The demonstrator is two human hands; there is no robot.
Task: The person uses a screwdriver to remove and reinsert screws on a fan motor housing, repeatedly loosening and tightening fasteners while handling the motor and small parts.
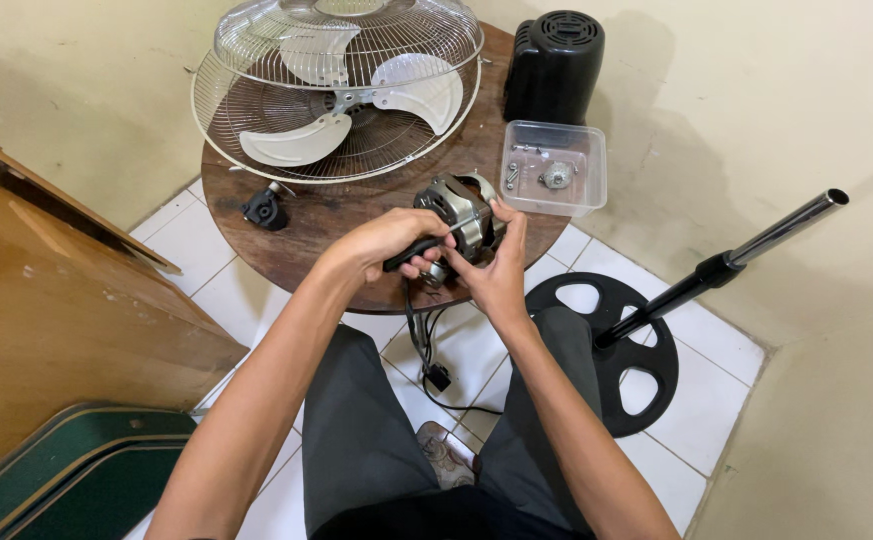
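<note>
At the frame's centre, your right hand (497, 270) clasps the fan motor (460, 212) over the round table (307, 215). Your left hand (392, 243) grips a black-handled tool (419, 250), probably a screwdriver, its axis pointing right into the motor.

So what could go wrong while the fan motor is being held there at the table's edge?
The motor is held by the left hand and right hand right at the edge of the round wooden table, so a slip could drop it onto the tiled floor. The dangling black cord could snag on a knee. The small screws in the open plastic tub could spill if it gets bumped.
</note>
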